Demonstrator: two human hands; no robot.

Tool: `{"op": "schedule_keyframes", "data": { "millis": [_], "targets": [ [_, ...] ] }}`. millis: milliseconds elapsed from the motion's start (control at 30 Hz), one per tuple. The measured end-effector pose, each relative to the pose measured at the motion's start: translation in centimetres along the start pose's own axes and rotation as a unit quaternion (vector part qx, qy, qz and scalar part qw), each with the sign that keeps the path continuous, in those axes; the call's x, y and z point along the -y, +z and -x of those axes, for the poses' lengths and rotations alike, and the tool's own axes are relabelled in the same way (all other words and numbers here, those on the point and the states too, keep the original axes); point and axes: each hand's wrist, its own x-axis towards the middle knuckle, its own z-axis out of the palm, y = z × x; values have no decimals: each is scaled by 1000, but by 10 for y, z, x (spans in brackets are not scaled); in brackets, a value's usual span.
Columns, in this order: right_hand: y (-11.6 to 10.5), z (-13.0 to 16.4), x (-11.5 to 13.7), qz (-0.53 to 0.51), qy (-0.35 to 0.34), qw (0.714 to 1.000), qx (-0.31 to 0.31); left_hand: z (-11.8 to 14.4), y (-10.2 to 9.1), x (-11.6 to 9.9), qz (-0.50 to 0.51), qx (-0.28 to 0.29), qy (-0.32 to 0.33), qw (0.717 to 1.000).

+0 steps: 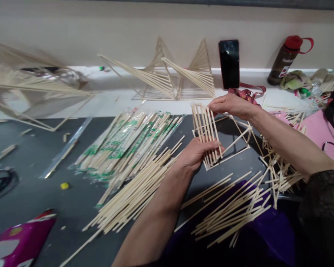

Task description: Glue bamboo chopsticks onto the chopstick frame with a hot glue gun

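Observation:
My left hand (pixel 202 152) is closed around the lower part of a small slatted frame of thin wooden sticks (pixel 207 129), thumb across its front. At the frame's upper right corner, the fingers of my right hand (pixel 225 105) pinch its edge; the fingertips are partly hidden. Behind and below the hands, an open stick framework (pixel 236 150) lies on the dark table. Loose sticks (pixel 231 215) rest on purple cloth nearest me. Left of my left forearm lies a pile of bare chopsticks (pixel 136 196), beside chopsticks in clear and green wrappers (pixel 122 144).
Finished-looking twisted stick models (pixel 195 81) stand by the wall, with another at far left (pixel 36 89). A phone (pixel 229 63) leans there, near a red-capped bottle (pixel 284 61). Short stick pieces (pixel 285 174) heap at right. A magenta packet (pixel 25 237) lies at lower left.

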Motion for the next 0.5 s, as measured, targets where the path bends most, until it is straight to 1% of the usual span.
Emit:
{"op": "schedule_keyframes", "data": {
  "millis": [67,233,367,433,500],
  "targets": [
    [0,-2,0,-9,10,1000,-1,0,0,0,-4,-2,1,1000],
    [1,-4,-1,-18,12,1000,0,0,0,-1,-8,-5,0,1000],
    [0,-3,5,-16,44,999,-9,0,-1,-1,-1,-20,-11,1000],
    [-3,-2,10,-26,69,997,-33,-1,-3,-1,-10,-27,-17,999],
    [-8,2,16,-32,76,993,-89,-2,-4,-2,-20,-31,-22,999]
  ]
}}
